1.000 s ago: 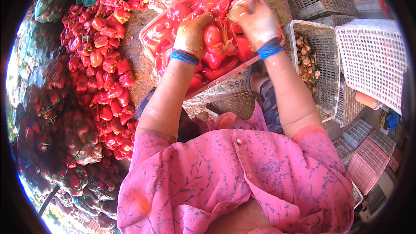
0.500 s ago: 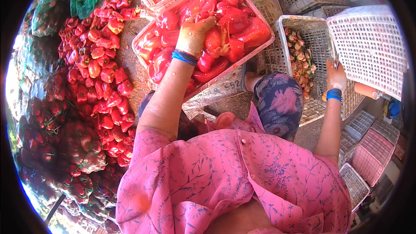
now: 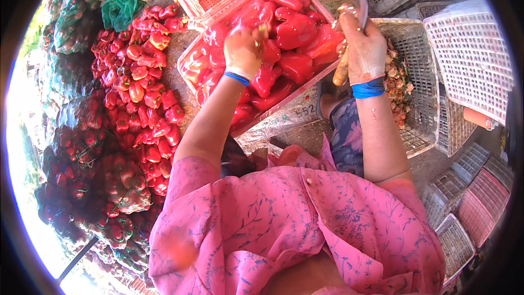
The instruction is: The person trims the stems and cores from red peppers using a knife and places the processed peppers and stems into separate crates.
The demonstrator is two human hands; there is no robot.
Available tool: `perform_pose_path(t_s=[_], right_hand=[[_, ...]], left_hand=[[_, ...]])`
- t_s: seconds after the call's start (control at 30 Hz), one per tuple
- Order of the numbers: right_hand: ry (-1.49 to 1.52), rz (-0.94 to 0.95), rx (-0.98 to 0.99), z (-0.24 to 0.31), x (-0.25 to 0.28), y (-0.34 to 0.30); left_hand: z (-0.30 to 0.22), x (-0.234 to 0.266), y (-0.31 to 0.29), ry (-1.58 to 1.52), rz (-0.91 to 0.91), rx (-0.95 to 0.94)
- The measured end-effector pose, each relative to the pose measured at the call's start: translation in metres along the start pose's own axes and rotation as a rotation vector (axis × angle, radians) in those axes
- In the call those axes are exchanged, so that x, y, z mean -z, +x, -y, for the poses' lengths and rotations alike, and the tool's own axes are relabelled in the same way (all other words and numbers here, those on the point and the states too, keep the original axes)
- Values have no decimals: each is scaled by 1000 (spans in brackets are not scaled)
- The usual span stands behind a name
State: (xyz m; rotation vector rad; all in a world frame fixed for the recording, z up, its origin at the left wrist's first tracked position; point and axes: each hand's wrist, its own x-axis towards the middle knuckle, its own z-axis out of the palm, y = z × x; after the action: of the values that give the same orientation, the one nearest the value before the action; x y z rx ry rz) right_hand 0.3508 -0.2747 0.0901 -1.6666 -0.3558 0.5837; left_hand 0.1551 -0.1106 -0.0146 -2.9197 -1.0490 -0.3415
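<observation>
Red peppers (image 3: 296, 31) fill the crate (image 3: 286, 99). Hands apart: the left hand (image 3: 244, 52), blurred, is over the peppers, its grip indeterminable; the right hand (image 3: 363, 52), at the crate's right corner, encloses a knife (image 3: 340, 72). Good practice keeps the blade (image 3: 363, 12) clear of the left hand.

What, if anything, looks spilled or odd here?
Loose red peppers lie uncontained across the floor at left, resembling a spill, though possibly piled deliberately. Pale bits, seemingly seeds, cling messily to the right hand.
</observation>
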Motion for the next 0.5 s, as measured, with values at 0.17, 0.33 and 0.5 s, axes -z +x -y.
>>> perform_pose_path(t_s=[0.17, 0.33, 0.5], right_hand=[[191, -39, -154, 9, 8, 0], [225, -43, -89, 1, 22, 3], [276, 40, -118, 6, 14, -8]], left_hand=[[-2, -7, 4, -38, 72, 44], [-2, 16, 21, -139, -219, -18], [0, 27, 21, -204, -303, -11]])
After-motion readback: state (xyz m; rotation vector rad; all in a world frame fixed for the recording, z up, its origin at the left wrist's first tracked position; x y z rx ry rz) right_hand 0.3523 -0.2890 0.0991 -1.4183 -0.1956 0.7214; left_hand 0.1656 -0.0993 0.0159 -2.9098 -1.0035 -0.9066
